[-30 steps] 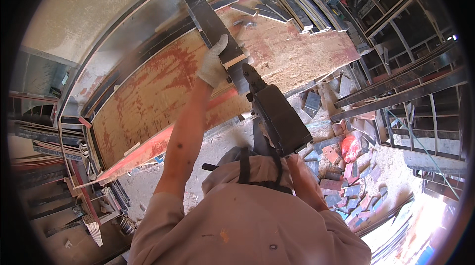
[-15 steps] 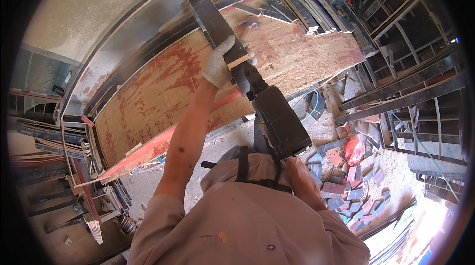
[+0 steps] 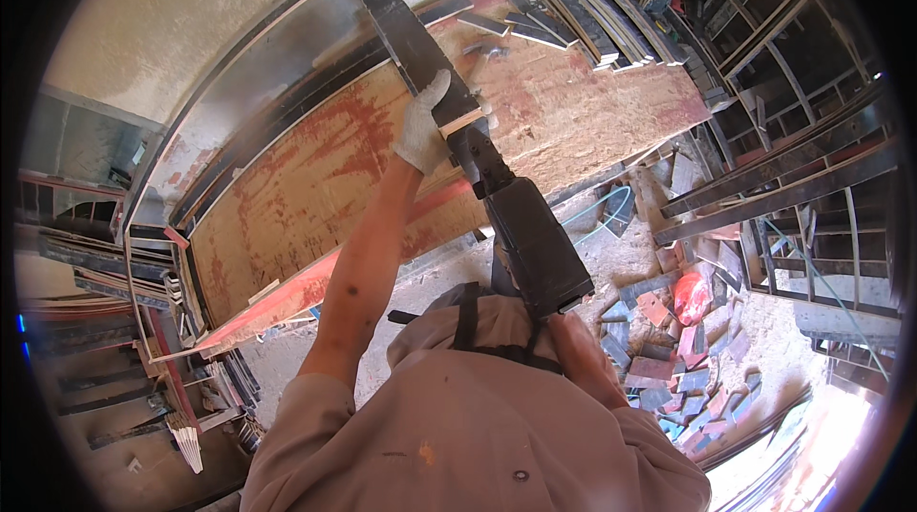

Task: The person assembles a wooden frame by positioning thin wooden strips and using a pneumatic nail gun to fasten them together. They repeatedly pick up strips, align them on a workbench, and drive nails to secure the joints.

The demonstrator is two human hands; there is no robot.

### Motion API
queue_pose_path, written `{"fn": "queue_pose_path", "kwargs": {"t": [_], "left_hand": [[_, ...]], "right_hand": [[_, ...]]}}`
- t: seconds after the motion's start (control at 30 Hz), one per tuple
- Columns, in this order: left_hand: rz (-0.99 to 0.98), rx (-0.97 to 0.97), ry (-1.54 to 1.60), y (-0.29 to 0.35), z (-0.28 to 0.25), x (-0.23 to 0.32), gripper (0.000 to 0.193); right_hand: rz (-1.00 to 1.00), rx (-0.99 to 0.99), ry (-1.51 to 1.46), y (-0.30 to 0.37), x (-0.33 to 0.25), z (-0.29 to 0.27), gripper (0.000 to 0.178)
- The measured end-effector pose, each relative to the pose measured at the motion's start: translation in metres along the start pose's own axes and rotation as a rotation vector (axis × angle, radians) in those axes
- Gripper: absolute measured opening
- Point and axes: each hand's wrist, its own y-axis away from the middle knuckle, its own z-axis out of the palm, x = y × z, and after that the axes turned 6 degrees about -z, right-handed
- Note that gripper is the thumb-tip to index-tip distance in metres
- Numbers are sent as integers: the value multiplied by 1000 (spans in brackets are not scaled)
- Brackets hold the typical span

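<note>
My left hand (image 3: 423, 122), in a whitish work glove, is closed around the near end of a long black-faced board (image 3: 406, 30), thumb lying along its top. Pale wood shows at the board's cut end. Against that end rests the nose of a black, boxy power tool (image 3: 540, 249), which looks like a nail gun. My right forearm (image 3: 583, 359) runs up to the rear of this tool; the hand itself is mostly hidden beneath it. Left of the board, long thin strips form a curved frame (image 3: 234, 49) joined to its far end.
A worktable (image 3: 306, 187) with a worn, red-stained top lies below the frame. Several cut boards (image 3: 611, 20) are piled at its far right. Offcuts (image 3: 669, 369) and a red bag (image 3: 693, 297) litter the floor at right. Black frames (image 3: 793, 197) stand along the right side.
The rear of the power tool has swung slightly left, its nose still at the board's end. My left hand keeps its hold on the board. The whole view has shifted a little.
</note>
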Motion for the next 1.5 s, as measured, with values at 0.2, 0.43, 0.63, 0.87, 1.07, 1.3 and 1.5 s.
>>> {"fn": "queue_pose_path", "kwargs": {"t": [0.2, 0.43, 0.63, 0.87, 1.07, 1.3, 1.5], "left_hand": [[-4, -40, 23, -2, -10, -1, 61], [3, 3, 39, 1, 1, 1, 50], [-28, 112, 114, 12, 19, 7, 36], [145, 532, -118, -43, -14, 82, 24], [195, 692, -551, -140, -127, 172, 28], [-33, 812, -161, -175, -95, 236, 31], [70, 820, -150, -187, -115, 225, 43]], "right_hand": [[-4, -5, -11, -5, 8, 7, 30], [9, 3, -2, -3, 9, 6, 33], [102, 15, 71, 14, -22, -36, 35], [137, -150, 219, -115, -98, -133, 38], [106, -497, 347, -299, -152, -146, 40], [285, -686, 185, -483, -198, -78, 41], [424, -710, 263, -569, -264, 6, 24]]}}
